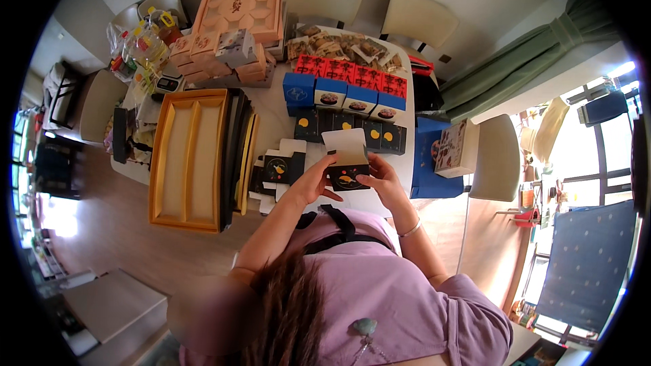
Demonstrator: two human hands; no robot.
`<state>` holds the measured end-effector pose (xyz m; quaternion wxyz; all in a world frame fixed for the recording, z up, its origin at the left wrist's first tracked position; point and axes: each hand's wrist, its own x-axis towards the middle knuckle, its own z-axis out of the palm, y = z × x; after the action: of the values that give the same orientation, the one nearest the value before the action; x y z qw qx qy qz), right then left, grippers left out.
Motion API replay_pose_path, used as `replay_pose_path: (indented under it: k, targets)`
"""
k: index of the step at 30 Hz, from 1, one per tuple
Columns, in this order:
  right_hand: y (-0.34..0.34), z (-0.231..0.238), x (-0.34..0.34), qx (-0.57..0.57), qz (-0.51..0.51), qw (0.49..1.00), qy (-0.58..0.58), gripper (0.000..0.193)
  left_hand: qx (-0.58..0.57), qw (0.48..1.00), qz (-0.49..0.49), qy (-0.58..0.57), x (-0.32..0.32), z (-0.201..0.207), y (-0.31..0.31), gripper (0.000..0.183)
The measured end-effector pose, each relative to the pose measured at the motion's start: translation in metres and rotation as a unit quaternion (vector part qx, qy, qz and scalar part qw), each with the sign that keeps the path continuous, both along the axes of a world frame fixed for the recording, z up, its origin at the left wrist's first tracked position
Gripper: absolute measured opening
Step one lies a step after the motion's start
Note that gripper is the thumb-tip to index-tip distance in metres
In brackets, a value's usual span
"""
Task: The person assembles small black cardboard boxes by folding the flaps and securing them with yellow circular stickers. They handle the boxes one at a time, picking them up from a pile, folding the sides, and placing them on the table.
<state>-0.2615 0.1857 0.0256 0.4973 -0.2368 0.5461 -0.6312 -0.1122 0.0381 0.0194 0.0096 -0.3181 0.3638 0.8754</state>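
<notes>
Small dark box (348,175) held in both hands at frame centre, white lid flap (346,144) standing open.

Left hand (313,179) closes its grip on the box's left side; right hand (382,177) closes its grip on the right side, thumb at the front face. Box sits just above the desk (271,122) edge, below the row of finished dark boxes (352,129). A flat unfolded box blank (281,166) lies just left of it. Judgement: support both side walls evenly, keep corners square, then fold the flap down along its crease without crushing the front panel. Gold tray (190,159) at left, apart.
</notes>
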Motion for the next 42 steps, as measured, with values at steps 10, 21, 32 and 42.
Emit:
replay_pose_path:
  k: [10, 21, 32, 42]
  targets:
    - [-0.007, 0.001, -0.01, 0.106, -0.029, 0.992, -0.061, 0.028, -0.102, 0.994, -0.012, -0.04, -0.001, -0.003, 0.004, 0.054]
    - [-0.018, -0.004, 0.017, 0.047, -0.184, 0.962, -0.195, 0.03, -0.729, 0.682, 0.055, 0.027, -0.013, 0.015, 0.027, 0.113]
    - [-0.013, -0.03, 0.009, -0.061, -0.18, 0.981, 0.036, 0.028, -0.724, 0.687, 0.051, -0.013, -0.015, 0.022, 0.033, 0.084]
    - [-0.013, 0.008, 0.02, -0.06, -0.157, 0.985, 0.029, 0.033, -0.73, 0.68, 0.057, -0.029, -0.016, 0.022, 0.031, 0.077]
